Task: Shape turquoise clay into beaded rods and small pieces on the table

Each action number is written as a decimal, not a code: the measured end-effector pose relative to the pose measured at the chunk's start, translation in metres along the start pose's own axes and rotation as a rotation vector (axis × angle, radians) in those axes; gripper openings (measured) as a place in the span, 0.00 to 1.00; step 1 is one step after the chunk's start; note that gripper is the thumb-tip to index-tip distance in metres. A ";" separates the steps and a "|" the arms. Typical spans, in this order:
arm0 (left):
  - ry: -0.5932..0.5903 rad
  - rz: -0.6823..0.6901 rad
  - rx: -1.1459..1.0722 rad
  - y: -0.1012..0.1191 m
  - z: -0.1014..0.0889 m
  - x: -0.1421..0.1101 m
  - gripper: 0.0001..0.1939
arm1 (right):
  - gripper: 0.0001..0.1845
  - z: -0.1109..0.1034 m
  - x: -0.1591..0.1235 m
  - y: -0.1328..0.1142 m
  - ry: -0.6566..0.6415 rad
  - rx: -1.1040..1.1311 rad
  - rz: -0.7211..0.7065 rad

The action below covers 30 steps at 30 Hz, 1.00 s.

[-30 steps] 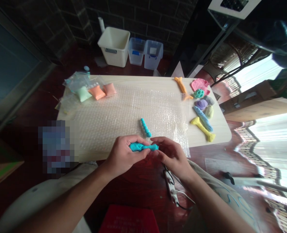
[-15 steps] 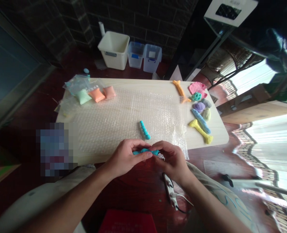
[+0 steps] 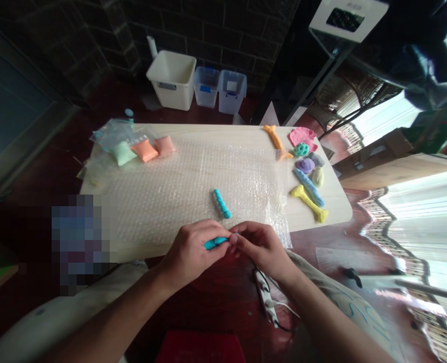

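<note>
Hands (image 3: 193, 247) cover much of the turquoise clay (image 3: 214, 243), its outline unclear.

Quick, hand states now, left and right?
Left hand: closed, holding the blue clay piece.
Right hand: closed, fingers pinching the same piece's other end, mostly hidden from view.

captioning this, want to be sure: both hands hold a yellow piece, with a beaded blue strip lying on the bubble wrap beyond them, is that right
Not quite: in the head view, the left hand and right hand hold a blue piece, not a yellow one. The beaded blue strip does lie on the bubble wrap beyond them.
</note>
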<state>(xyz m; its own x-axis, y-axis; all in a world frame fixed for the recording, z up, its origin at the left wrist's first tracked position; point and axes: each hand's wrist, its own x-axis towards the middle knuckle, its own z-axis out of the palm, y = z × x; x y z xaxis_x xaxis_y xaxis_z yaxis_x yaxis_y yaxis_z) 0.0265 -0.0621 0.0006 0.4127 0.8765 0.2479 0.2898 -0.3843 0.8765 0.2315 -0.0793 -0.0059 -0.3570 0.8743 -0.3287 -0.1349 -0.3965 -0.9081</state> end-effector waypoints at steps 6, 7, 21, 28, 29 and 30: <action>-0.094 -0.314 -0.237 -0.005 0.001 -0.001 0.11 | 0.14 -0.008 -0.001 0.008 0.053 -0.055 -0.148; -0.107 -0.352 -0.280 -0.007 0.001 -0.002 0.13 | 0.13 -0.008 -0.001 0.008 0.053 -0.061 -0.160; 0.020 0.021 0.093 0.000 -0.005 -0.001 0.07 | 0.18 -0.002 0.000 0.003 -0.070 -0.007 0.039; 0.004 -0.061 0.066 -0.001 -0.001 -0.001 0.11 | 0.16 -0.002 0.002 0.009 0.041 -0.062 -0.054; 0.007 -0.083 0.061 -0.001 -0.001 0.000 0.13 | 0.15 -0.003 0.001 0.009 0.053 -0.068 -0.079; 0.003 -0.102 0.053 -0.001 -0.001 0.000 0.14 | 0.15 -0.003 0.001 0.008 0.053 -0.067 -0.097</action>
<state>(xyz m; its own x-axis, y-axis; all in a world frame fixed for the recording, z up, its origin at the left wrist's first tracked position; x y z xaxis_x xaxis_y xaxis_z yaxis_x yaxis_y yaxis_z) 0.0254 -0.0617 -0.0004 0.3761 0.9128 0.1596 0.3757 -0.3076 0.8742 0.2331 -0.0811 -0.0146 -0.2955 0.9220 -0.2500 -0.1043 -0.2913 -0.9509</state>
